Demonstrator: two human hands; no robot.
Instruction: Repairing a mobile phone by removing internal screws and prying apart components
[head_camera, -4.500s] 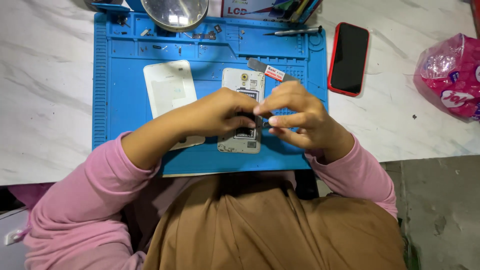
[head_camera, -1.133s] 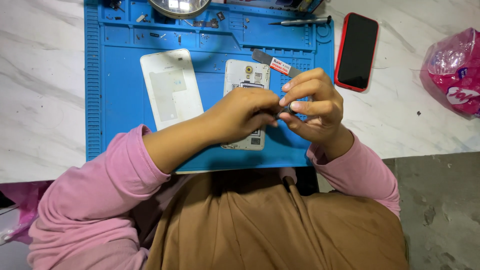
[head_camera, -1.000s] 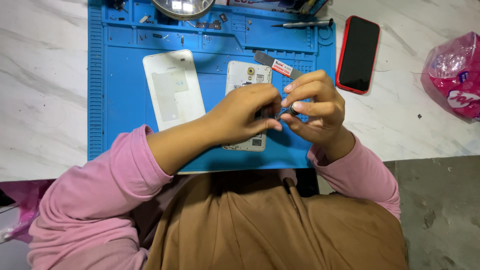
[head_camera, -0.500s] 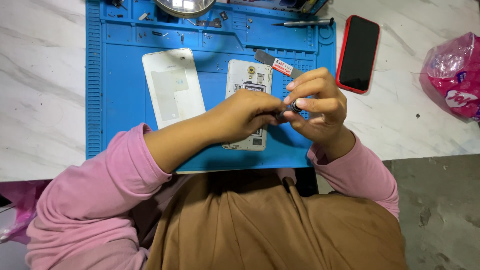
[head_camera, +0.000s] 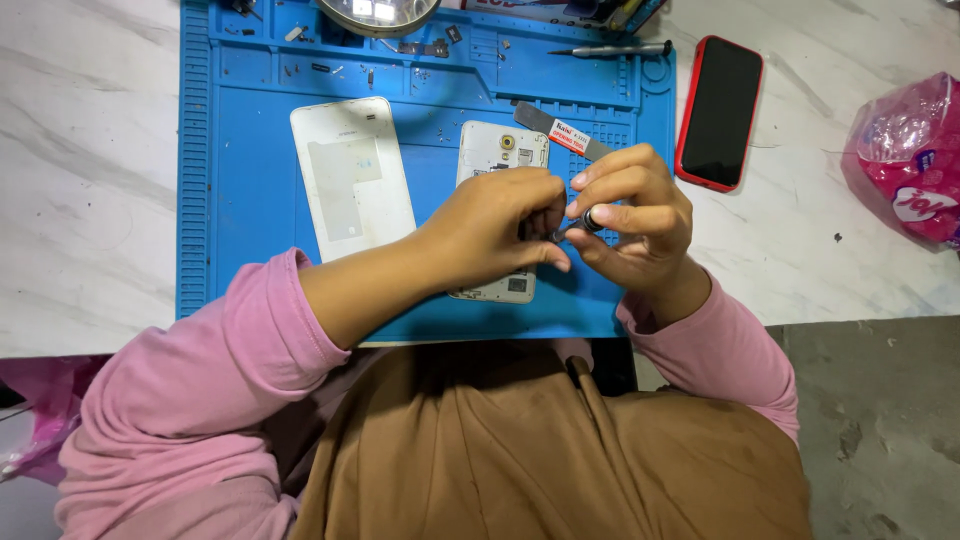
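An opened white phone (head_camera: 497, 152) lies face down on the blue work mat (head_camera: 240, 200), mostly covered by my hands. My left hand (head_camera: 495, 228) curls over the phone's middle, fingertips pinched at the tip of a small dark screwdriver (head_camera: 583, 222). My right hand (head_camera: 630, 215) grips that screwdriver's handle just right of the phone. The phone's white back cover (head_camera: 350, 175) lies apart on the mat to the left.
A flat metal pry tool (head_camera: 560, 130) with a red-white label lies above my right hand. A second screwdriver (head_camera: 610, 49) and small screws sit in the mat's top trays. A red-cased phone (head_camera: 720, 110) and a pink plastic bag (head_camera: 915, 160) lie on the marble table, right.
Both hands have stayed over the phone with small finger shifts around the screwdriver. The view has drifted slightly.
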